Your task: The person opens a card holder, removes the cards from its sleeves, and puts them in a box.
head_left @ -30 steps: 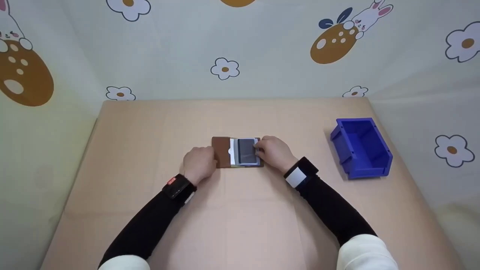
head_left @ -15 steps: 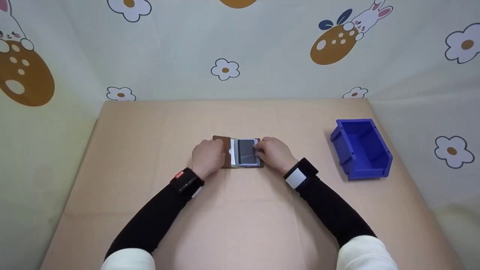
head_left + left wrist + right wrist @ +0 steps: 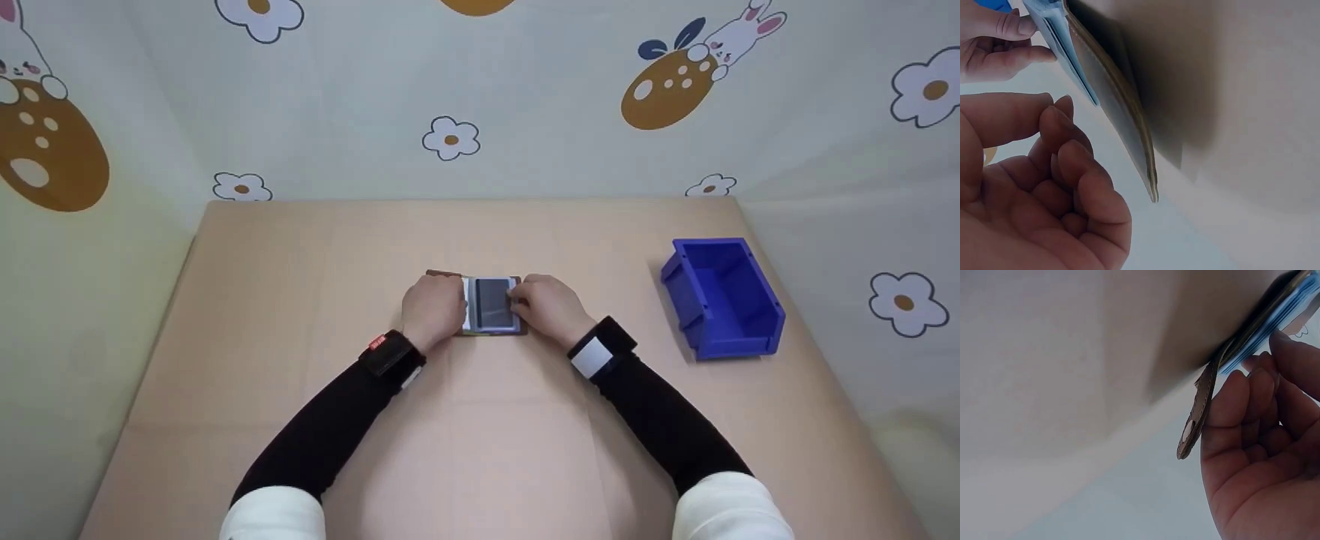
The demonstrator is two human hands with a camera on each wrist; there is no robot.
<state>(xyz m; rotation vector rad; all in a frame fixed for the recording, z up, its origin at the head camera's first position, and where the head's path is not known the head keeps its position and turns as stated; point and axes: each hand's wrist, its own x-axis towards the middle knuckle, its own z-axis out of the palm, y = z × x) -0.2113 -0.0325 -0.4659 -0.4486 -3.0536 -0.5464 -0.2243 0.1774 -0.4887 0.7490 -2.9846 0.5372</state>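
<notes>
Currently, flat brown leather card wallet [image 3: 487, 306] lies open, clear sleeves showing; my right hand [image 3: 550, 306] pinches the sleeves, left hand [image 3: 433, 309] loosely curled over its cover.

The head view looks down on the whole bench [image 3: 480, 420] from above — both wrist views, apparently bench-level, crowd the shared card wallet [image 3: 491, 305].

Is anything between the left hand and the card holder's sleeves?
Nothing visible. The left hand lies over the card holder beside its sleeves; the right hand is at the other edge. The bin stands apart.
</notes>
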